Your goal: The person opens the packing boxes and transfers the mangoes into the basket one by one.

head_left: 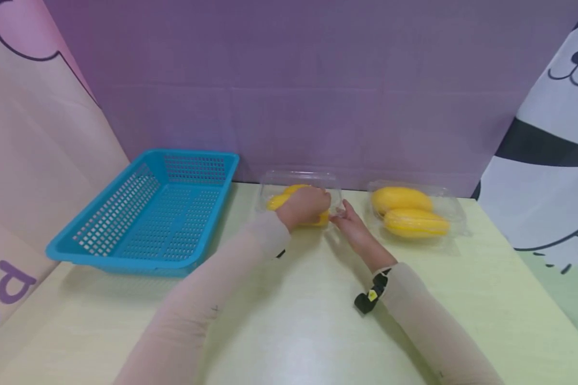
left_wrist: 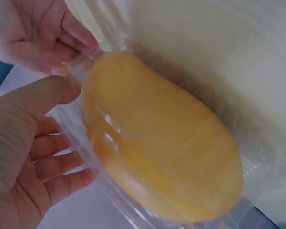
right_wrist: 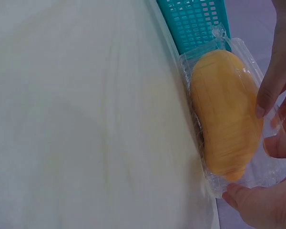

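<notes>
A clear plastic clamshell box [head_left: 296, 175] holding yellow mango-like fruit [head_left: 278, 201] stands on the table near the purple backdrop. My left hand [head_left: 304, 206] reaches over it; in the left wrist view, its thumb and curled fingers [left_wrist: 62, 186] grip the box's clear edge. At the right-hand end, my right hand [head_left: 356, 230] pinches a corner of the same box, close beside the left thumb. From the right wrist, one large fruit [right_wrist: 226, 114] shows through the plastic, with right fingertips [right_wrist: 232, 194] at the box's near end.
A blue perforated basket [head_left: 215, 224] stands to the left. Right of my hands sits a second clear box [head_left: 450, 206] with two yellow fruits [head_left: 416, 223] inside. A purple backdrop [head_left: 308, 96] rises behind the pale table [head_left: 298, 321], with printed cloth at both sides.
</notes>
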Demonstrator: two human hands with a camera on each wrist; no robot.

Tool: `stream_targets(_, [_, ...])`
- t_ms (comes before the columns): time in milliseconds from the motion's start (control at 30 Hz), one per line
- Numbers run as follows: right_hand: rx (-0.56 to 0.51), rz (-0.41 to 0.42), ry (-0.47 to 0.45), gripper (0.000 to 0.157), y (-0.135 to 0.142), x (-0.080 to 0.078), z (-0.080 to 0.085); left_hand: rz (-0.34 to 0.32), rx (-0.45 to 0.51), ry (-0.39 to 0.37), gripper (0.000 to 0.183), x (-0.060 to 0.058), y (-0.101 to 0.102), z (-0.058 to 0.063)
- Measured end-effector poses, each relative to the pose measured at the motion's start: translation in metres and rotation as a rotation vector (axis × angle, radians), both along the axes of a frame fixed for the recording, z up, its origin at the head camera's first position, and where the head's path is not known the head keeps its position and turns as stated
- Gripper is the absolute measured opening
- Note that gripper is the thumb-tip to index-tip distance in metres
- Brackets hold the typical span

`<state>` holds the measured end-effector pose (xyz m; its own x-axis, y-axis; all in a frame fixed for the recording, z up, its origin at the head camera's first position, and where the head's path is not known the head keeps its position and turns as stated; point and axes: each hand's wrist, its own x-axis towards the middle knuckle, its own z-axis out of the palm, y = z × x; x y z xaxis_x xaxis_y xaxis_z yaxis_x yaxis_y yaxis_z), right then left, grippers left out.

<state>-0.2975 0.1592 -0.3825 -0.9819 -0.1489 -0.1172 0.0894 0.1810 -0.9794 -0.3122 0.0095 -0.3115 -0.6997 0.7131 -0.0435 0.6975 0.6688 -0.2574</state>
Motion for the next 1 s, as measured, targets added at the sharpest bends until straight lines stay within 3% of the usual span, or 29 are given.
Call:
stream_targets(300, [0.027,-0.016,0.003,0.077,-0.002,0.001,0.001,0.025,0.02,0.01,0.026,0.003,0.014,-0.003])
stream_targets(467, [-0.01,-0.022,-0.001,0.076,-0.004,0.004,0.002,-0.007,-0.004,0.08,0.023,0.001,0.019,-0.007])
stream_targets(733, [-0.08,0.002,0.073,0.084,0.004,-0.007,-0.018,-0.053,-0.068,0.163,0.024,0.001,0.026,-0.01])
stream_targets(1000, [-0.03,-0.037,0.017,0.076,-0.003,0.003,-0.001,-0.025,-0.096,0.131,0.027,0.0,0.031,-0.015])
